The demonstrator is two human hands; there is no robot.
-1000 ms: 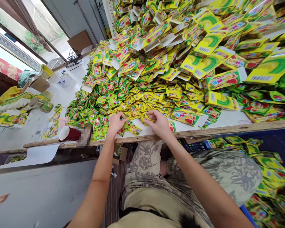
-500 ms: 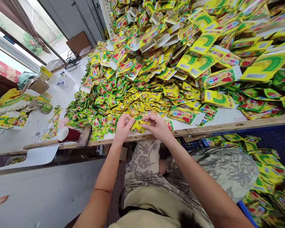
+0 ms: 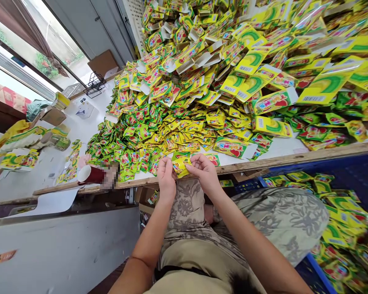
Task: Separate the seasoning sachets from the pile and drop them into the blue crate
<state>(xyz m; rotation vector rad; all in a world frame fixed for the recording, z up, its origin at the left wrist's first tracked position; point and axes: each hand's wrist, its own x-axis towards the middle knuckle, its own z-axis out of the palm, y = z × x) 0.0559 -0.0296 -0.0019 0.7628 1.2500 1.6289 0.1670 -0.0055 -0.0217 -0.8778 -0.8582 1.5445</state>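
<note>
Between my two hands a small yellow packet (image 3: 181, 166) is stretched out over the table's front edge. My left hand (image 3: 167, 177) pinches its left end, and my right hand (image 3: 204, 169) pinches the right end with thumb and fingers. Just behind them lies a heap of yellow packets (image 3: 184, 134), with a pile of green packets (image 3: 131, 139) on its left. A yellow-green box (image 3: 230, 147) with an open white flap rests on the table right of my right hand. Part of another green packet shows behind the held one.
Printed boxes (image 3: 251, 61) are heaped high at the back and right. A dark red cup (image 3: 92, 174) lies near the left front edge. A wooden strip (image 3: 263, 162) borders the table (image 3: 297, 149). Below right, a blue crate (image 3: 320, 271) holds more boxes and packets. A black wire rack (image 3: 94, 85) stands far left.
Both hands have shifted slightly, the left one to the right and lower in view. More of the yellow packet's flat face now shows between them. The camera view has turned a little.
</note>
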